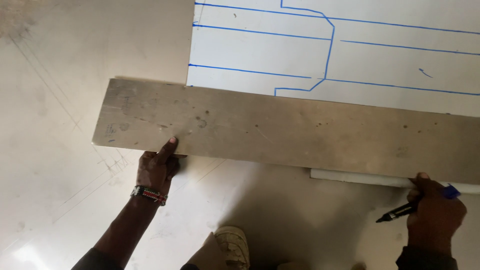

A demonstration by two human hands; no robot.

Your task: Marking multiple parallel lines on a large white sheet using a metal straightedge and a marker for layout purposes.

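Presently, left hand (157, 167) grips the plank (290, 130) edge over the white sheet (350, 55); right hand (435, 212) grip holds a marker (400, 213).

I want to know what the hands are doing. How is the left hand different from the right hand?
The left hand grips the near edge of the wooden plank, thumb on top; the right hand also reaches that edge but holds a marker. The left wrist wears a beaded bracelet; the right wrist shows only a dark sleeve. Both touch the plank's near edge.
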